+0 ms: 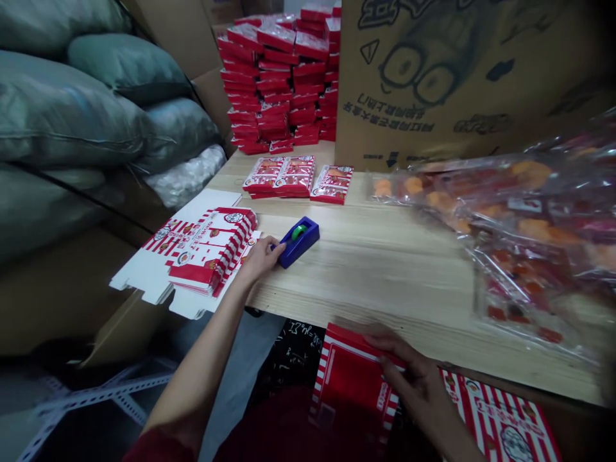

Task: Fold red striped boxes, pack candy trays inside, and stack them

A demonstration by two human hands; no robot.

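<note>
My left hand [261, 258] reaches across to a blue tape dispenser [308, 235] with a green core. Its thumb and fingers are closed at the dispenser's near left end; whether a strip of tape is between them I cannot make out. Held low at the table's front edge is a red box [351, 378] with white-striped sides. My right hand [409, 366] grips it by its right side, thumb on the face. Left of the dispenser, a stack of striped flat cartons [212, 250] lies on white unfolded card sheets [185, 305].
Packed boxes [289, 176] lie farther back on the wooden table [385, 256], before a tall red box pile [283, 83]. A large cardboard carton [462, 83] stands behind. Clear candy bags [524, 218] cover the right. Stuffed sacks [62, 115] rise at left; a striped carton [505, 417] sits below.
</note>
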